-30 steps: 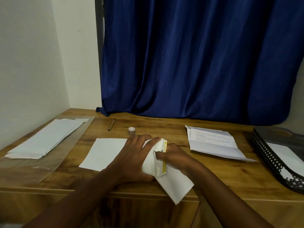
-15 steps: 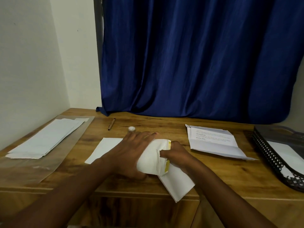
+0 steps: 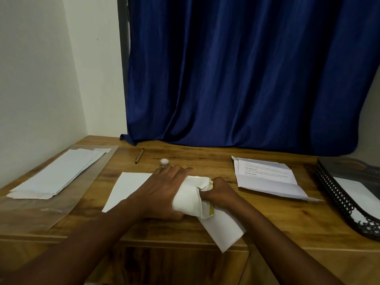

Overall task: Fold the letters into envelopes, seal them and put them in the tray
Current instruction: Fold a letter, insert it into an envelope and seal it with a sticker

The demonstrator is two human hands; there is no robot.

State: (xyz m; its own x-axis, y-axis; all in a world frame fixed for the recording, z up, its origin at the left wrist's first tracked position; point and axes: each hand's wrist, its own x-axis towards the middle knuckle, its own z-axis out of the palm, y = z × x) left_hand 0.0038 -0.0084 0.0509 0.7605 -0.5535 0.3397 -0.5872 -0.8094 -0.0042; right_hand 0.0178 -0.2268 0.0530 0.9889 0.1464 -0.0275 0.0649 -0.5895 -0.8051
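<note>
Desk with letters, envelopes and tray; both hands on one envelope at the front edge.

Left: stack of envelopes [image 3: 59,173] on a clear plastic sleeve [image 3: 61,200]. Centre: flat sheet [image 3: 125,188], partly hidden by the left hand [image 3: 164,190], whose fingers curl over the envelope [image 3: 205,208]; pen [image 3: 139,155] and small roll [image 3: 164,162] behind. The right hand [image 3: 220,194] pinches the envelope's flap end, whose yellow strip shows. Right: folded letter [image 3: 267,177], then black mesh tray [image 3: 339,200] holding a white envelope [image 3: 357,192].
</note>
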